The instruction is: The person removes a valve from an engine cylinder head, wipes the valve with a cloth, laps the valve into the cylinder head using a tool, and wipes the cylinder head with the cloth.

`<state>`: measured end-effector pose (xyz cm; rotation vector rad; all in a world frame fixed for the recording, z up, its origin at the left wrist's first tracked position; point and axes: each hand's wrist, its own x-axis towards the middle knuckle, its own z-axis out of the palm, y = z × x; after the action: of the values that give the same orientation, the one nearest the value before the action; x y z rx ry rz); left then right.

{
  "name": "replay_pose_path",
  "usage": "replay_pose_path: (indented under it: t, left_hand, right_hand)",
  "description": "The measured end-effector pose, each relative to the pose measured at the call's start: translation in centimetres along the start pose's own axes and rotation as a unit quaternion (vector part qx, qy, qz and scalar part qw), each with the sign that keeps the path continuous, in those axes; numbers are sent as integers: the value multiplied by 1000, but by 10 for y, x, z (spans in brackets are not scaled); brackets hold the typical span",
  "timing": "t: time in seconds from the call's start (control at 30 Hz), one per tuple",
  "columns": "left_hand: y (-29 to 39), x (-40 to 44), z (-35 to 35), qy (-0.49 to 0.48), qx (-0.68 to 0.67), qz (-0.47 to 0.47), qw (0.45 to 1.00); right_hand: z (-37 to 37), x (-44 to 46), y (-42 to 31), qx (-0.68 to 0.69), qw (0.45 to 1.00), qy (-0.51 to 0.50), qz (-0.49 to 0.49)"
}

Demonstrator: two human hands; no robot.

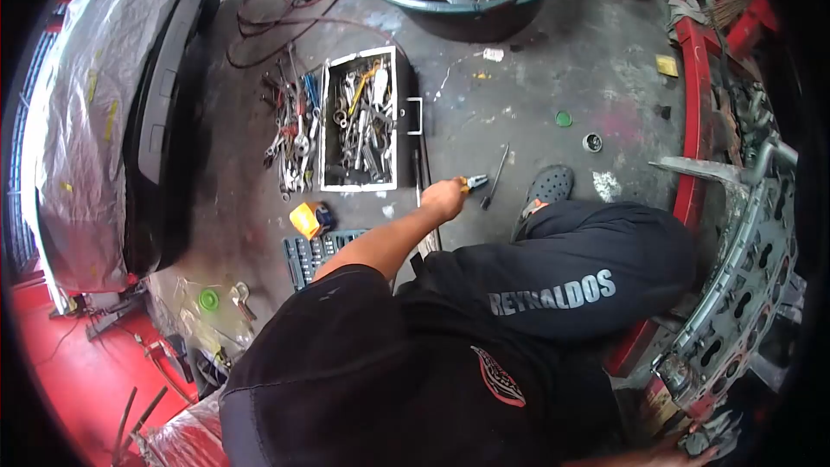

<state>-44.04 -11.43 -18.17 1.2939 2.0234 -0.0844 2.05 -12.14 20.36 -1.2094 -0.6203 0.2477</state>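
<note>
Left hand (443, 199), the nearer, closed round yellow-handled pliers (476, 182), jaws pointing right. Thin rod-like tool (497, 174) just beyond the tips, long axis crosswise to them. Right grip: can't tell.

Workshop, mechanical or automotive repair type; I note a drawer of wrenches (367, 125) on a stained grey floor (536, 95); more hand tools (294, 134) lie loose beside it; a large green basin (467, 13) holds dark liquid and parts; to my right, a metal engine part (735, 294) stands near a red steel frame (693, 78); to my left, plastic sheeting (86, 121) covers a large bumper-like body panel.
</note>
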Motion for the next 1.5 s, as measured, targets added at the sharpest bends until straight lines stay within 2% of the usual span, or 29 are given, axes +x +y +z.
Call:
replay_pose_path:
  t: [0.03,0.13,0.2,0.23,0.3,0.4,0.43,0.47,0.5,0.53,0.63,0.67,0.73,0.83,0.87,0.9,0.93,1.0,1.07,1.1,1.13,1.17,1.23,1.3,1.37,1.4,1.43,1.47,1.5]
  left_hand:
    - [2,-33,-18,-43,7,-55,998]
    - [-53,-64,13,-155,48,-75,984]
    - [-80,-75,28,-190,77,-72,976]
    - [-84,-78,31,-187,93,-67,976]
    - [-92,-70,40,-169,101,-80,977]
    - [-69,-40,34,-116,99,-61,986]
    - [-53,-31,28,-76,98,-13,992]
    - [-47,-11,39,-28,114,34,993]
    - [-30,2,40,96,119,111,982]
    - [-8,20,39,50,119,83,988]
    - [44,74,52,126,97,74,985]
    - [53,96,58,79,145,58,985]
    - [62,127,68,-10,2,-92,996]
    - [70,130,72,-49,69,-57,995]
    - [61,137,80,-57,129,37,989]
    - [99,94,32,-42,114,80,989]
    - [74,118,56,15,57,46,997]
    - [52,129,48,127,-165,137,968]
    - [84,112,-17,125,-326,150,925]
    - [105,91,-59,148,-318,149,925]
    - [130,75,-102,256,-241,249,902]
    - [165,54,-131,367,-161,336,852]
    - [241,-10,-188,384,-220,421,792]
    - [316,-103,-212,390,-133,511,755]
    - [362,-171,-205,287,-93,663,685]
    - [377,-197,-198,276,16,709,649]
    - [387,-218,-190,262,123,743,603]
    - [393,-230,-179,241,121,763,588]
    - [397,-237,-170,221,118,781,572]
  right_hand:
    - [2,-1,-3,-5,1000,-1,-13]
    - [-131,104,53,-228,947,-107,-200]
    - [-64,67,45,-96,995,6,-16]
    - [-29,43,47,-110,992,56,-35]
    - [-52,56,62,-235,959,-37,-157]
    - [-77,73,68,-299,920,-112,-228]
    - [-85,80,69,-299,920,-112,-228]
    - [-83,78,70,-285,927,-108,-218]
    - [-79,76,69,-271,933,-104,-211]
    - [-76,70,70,-252,943,-101,-193]
    - [-64,56,64,-234,963,-54,-120]
    - [-52,48,60,-218,971,-41,-89]
    - [-25,29,52,-141,990,11,-25]
    - [-12,17,44,-52,996,67,10]
    - [-22,21,44,9,1000,-5,15]
    - [-19,23,41,68,997,5,24]
    - [-12,23,35,59,992,106,20]
    - [-27,37,22,175,982,70,31]
    - [-52,53,12,189,980,41,-40]
    - [-62,58,6,180,981,46,-63]
    - [-65,54,-3,191,977,66,-69]
    - [-70,60,-1,235,971,21,-47]
    - [-65,49,2,295,948,-123,5]
    - [-30,14,7,225,964,-88,113]
    - [6,-18,0,185,960,-157,140]
    - [32,-28,10,142,982,-113,57]
    - [39,-34,16,147,984,-89,54]
    - [46,-39,22,152,985,-66,50]
    - [45,-40,22,212,967,-66,124]
